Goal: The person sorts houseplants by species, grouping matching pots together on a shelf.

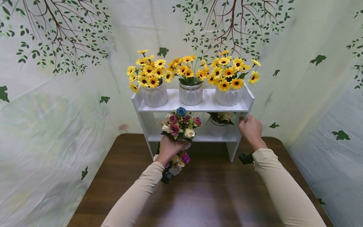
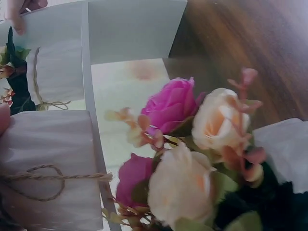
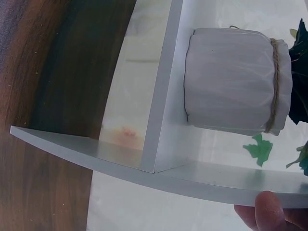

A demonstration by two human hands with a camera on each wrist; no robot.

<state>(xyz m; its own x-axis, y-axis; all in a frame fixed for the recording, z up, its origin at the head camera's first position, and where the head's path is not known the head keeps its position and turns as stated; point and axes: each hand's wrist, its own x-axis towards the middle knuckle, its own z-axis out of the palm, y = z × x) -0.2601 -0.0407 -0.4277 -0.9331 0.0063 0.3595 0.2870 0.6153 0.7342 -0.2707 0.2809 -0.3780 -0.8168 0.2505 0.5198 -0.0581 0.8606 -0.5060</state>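
My left hand (image 1: pixel 169 148) grips a white pot (image 2: pixel 53 149) of artificial roses (image 1: pixel 174 128) in mauve, cream and blue, at the front of the lower shelf. Twine (image 2: pixel 79 177) is tied round that pot. With the thumb in front, my right hand (image 1: pixel 251 130) holds the right side panel (image 3: pixel 216 195) of the small white shelf unit (image 1: pixel 193 108). A second white pot (image 3: pixel 231 79) with cream roses and dark leaves stands on the right of the lower shelf. Below my left hand, more potted roses (image 1: pixel 181 159) in magenta and peach stand on the table, partly hidden by the wrist.
Three white pots of yellow daisy-like flowers (image 1: pixel 151 71) line the top shelf. The unit stands at the back of a brown wooden table (image 1: pixel 210 192). Behind it hangs a pale cloth backdrop (image 1: pixel 136 28) printed with branches and leaves.
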